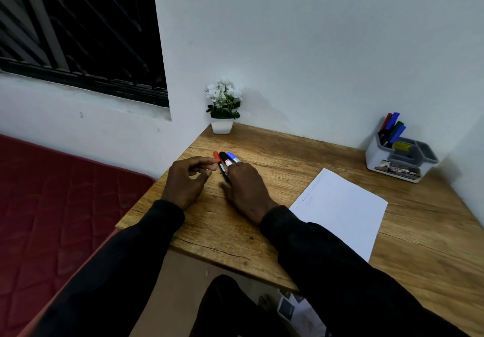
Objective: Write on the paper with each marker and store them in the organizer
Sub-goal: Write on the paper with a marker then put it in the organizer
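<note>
Three markers lie side by side near the desk's left edge: a red-capped marker [216, 155], a black marker [223, 157] and a blue-capped marker [232, 156]. My right hand [245, 188] lies over their lower ends with fairly straight fingers, the thumb beside the black marker's tail. My left hand [186, 179] hovers just left of them, its fingers loosely curled and its fingertip close to the red marker, holding nothing. A white paper [343, 213] with faint writing near its top left lies to the right. The white and grey organizer [377, 157] stands at the back right with several markers [392, 126] in it.
A small white pot of white flowers [222, 107] stands in the desk's back left corner by the wall. A red mattress [52, 205] lies left of the wooden desk [288, 153]. A dark barred window [78, 30] is at the upper left. My legs show under the desk's front edge.
</note>
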